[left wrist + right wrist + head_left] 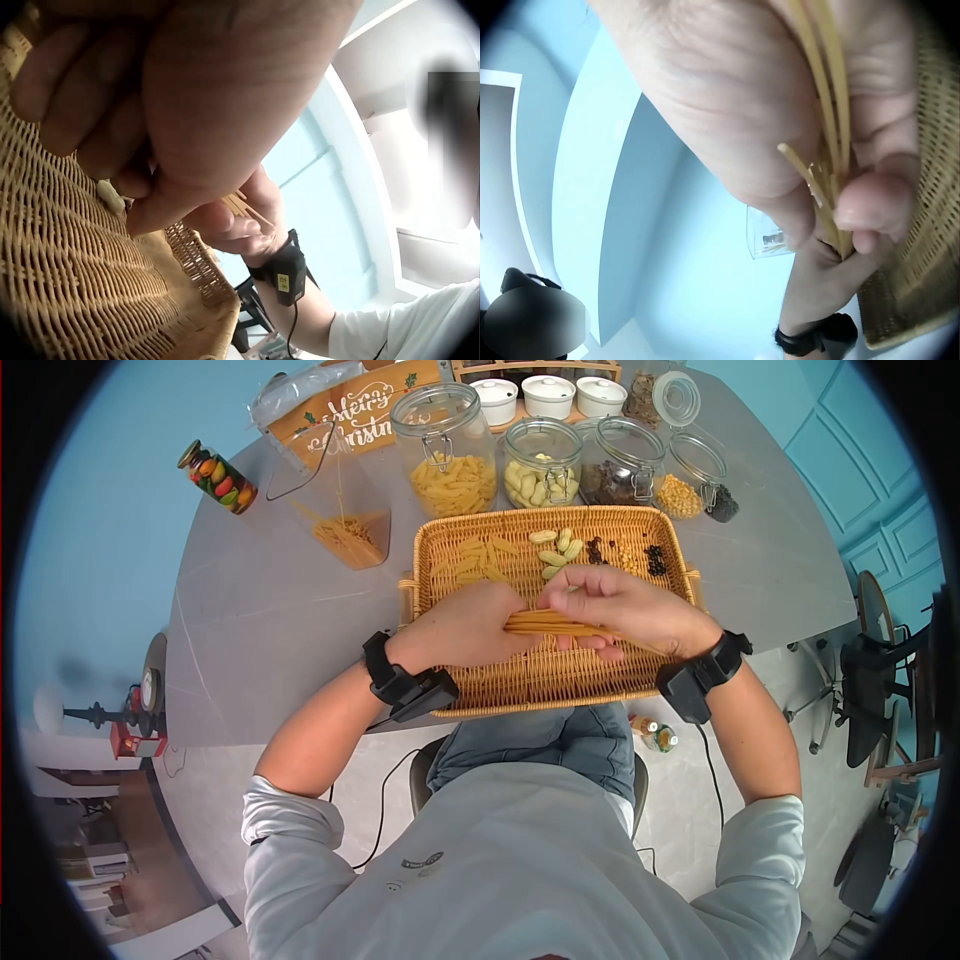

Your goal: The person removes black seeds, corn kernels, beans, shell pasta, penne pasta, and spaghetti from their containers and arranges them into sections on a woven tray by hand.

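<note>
A bundle of dry spaghetti (548,622) lies across both hands, over the front part of a wicker tray (540,690). My left hand (470,625) grips its left end, the fingers curled under in the left wrist view. From the other side, my right hand (635,605) holds the strands; the right wrist view shows them passing between palm and fingers (877,202), a few ends sticking out. In the tray behind the hands sit small groups of penne (485,558), peanuts (553,558), dark brown pieces (595,550), yellow kernels (627,555) and black beans (655,560).
Behind the tray stand clip-top jars of penne (452,485), peanuts (541,480), dark pieces (610,480) and yellow kernels (680,498). A clear container (350,540) with brown strands is at left, near a patterned jar (218,478). White lidded pots (548,397) line the back.
</note>
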A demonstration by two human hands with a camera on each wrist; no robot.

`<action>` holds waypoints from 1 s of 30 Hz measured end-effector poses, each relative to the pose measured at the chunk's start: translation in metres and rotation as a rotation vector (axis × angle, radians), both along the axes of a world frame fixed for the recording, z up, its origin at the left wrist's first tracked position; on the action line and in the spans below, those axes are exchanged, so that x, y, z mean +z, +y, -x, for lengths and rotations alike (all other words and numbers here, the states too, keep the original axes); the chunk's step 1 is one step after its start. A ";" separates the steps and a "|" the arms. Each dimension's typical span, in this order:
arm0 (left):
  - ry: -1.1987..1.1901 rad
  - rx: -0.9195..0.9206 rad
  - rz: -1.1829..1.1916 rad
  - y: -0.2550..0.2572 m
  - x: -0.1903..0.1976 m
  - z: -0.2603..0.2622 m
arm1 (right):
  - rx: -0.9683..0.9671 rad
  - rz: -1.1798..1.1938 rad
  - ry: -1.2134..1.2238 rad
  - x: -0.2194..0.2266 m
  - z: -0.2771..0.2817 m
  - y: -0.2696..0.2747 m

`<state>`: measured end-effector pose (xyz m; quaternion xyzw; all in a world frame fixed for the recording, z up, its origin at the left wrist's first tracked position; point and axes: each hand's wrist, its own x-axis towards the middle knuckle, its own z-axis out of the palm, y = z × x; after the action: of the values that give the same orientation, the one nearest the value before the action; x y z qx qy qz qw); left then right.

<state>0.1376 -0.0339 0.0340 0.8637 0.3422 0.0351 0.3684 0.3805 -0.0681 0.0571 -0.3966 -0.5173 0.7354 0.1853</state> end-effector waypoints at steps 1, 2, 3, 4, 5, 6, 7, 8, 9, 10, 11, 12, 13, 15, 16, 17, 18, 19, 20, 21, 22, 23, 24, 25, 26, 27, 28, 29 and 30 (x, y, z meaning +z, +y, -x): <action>0.003 -0.002 0.003 -0.001 0.003 0.001 | -0.002 0.003 0.003 -0.002 -0.001 0.001; 0.026 -0.013 0.009 -0.002 0.008 0.000 | 0.003 0.020 0.054 -0.005 -0.003 0.002; 0.049 -0.025 0.017 -0.002 0.011 0.000 | 0.007 0.038 0.106 -0.009 -0.005 0.003; 0.052 -0.030 0.021 -0.001 0.011 0.002 | 0.024 0.017 0.116 -0.016 -0.007 0.004; 0.086 -0.033 0.053 0.000 0.011 0.005 | 0.020 0.021 0.119 -0.019 -0.009 0.004; 0.120 -0.036 0.085 0.001 0.010 0.008 | 0.020 0.062 0.162 -0.020 -0.012 0.004; 0.120 -0.038 0.088 0.002 0.011 0.010 | 0.022 0.101 0.203 -0.021 -0.014 0.004; 0.093 -0.033 0.095 0.003 0.011 0.012 | 0.021 0.103 0.202 -0.020 -0.016 0.004; 0.065 -0.029 0.100 0.004 0.012 0.014 | -0.001 0.145 0.211 -0.015 -0.018 0.003; 0.064 -0.032 0.100 0.005 0.012 0.015 | -0.023 0.187 0.219 -0.013 -0.020 0.003; 0.072 -0.005 0.138 0.007 0.012 0.016 | -0.027 0.188 0.218 -0.016 -0.023 0.004; 0.080 0.021 0.175 0.008 0.011 0.016 | -0.001 0.208 0.241 -0.023 -0.026 0.006; 0.078 0.017 0.175 0.009 0.010 0.018 | 0.025 0.229 0.264 -0.025 -0.029 0.007; 0.054 0.059 0.295 0.010 0.006 0.021 | 0.023 0.190 0.219 -0.022 -0.034 0.004; 0.051 0.059 0.292 0.009 0.011 0.021 | 0.023 0.152 0.176 -0.019 -0.035 0.003; 0.048 0.046 0.291 0.007 0.019 0.020 | 0.024 0.148 0.174 -0.017 -0.037 0.002; 0.046 0.033 0.291 0.007 0.023 0.020 | 0.016 0.103 0.152 -0.016 -0.039 0.000; 0.044 0.035 0.291 0.008 0.019 0.021 | 0.007 0.060 0.130 -0.015 -0.040 -0.001; 0.029 0.030 0.299 0.009 0.011 0.021 | 0.010 0.062 0.128 -0.019 -0.039 -0.003; 0.014 0.026 0.307 0.010 0.006 0.022 | 0.050 -0.054 0.060 -0.025 -0.038 -0.003; 0.012 0.027 0.308 0.010 0.007 0.021 | 0.090 -0.171 -0.007 -0.027 -0.036 -0.004; 0.018 0.009 0.322 0.010 0.007 0.020 | 0.091 -0.171 -0.007 -0.028 -0.033 -0.006; 0.024 -0.010 0.334 0.011 0.008 0.019 | 0.096 -0.137 0.016 -0.028 -0.028 -0.008; 0.025 -0.013 0.332 0.010 0.011 0.019 | 0.099 -0.104 0.040 -0.027 -0.024 -0.010; -0.019 -0.007 0.362 0.009 0.015 0.018 | 0.096 -0.105 0.041 -0.024 -0.020 -0.012; -0.062 -0.001 0.393 0.008 0.016 0.018 | 0.102 -0.105 0.031 -0.020 -0.017 -0.015; -0.063 -0.002 0.393 0.008 0.015 0.017 | 0.111 -0.104 0.020 -0.018 -0.015 -0.017; -0.108 -0.030 0.346 0.008 0.010 0.017 | 0.112 -0.102 0.018 -0.018 -0.015 -0.016; -0.152 -0.058 0.298 0.008 0.007 0.016 | 0.146 -0.108 0.005 -0.019 -0.015 -0.015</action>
<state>0.1215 -0.0259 0.0406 0.8040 0.2895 0.0386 0.5179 0.3952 -0.0831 0.0381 -0.3455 -0.5832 0.7190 0.1533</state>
